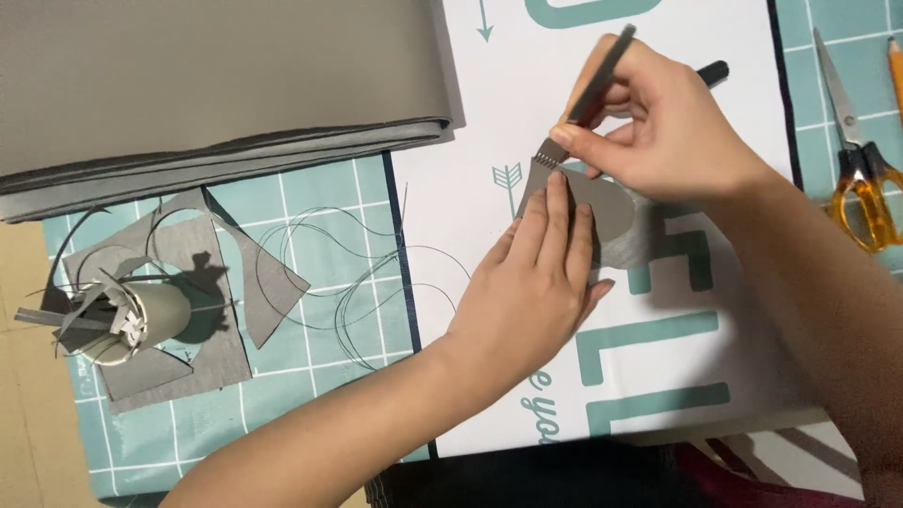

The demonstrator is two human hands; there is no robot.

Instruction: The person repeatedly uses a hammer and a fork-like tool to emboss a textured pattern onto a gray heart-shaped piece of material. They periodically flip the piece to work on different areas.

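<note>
Head view shows your right hand pinched around a slim dark pronged punch, its teeth set on the upper edge of a small grey leather piece. Your left hand lies flat with fingers together, pressing that piece against the white printed board. The punch's long axis slants from the teeth at lower left up toward the upper right, and the leather lies directly under both hands, the left covering its nearer part. Further out, loose dark thread curls over the teal cutting mat; grey offcuts and a cup of scraps sit left, folded grey material above, orange-handled scissors right.
</note>
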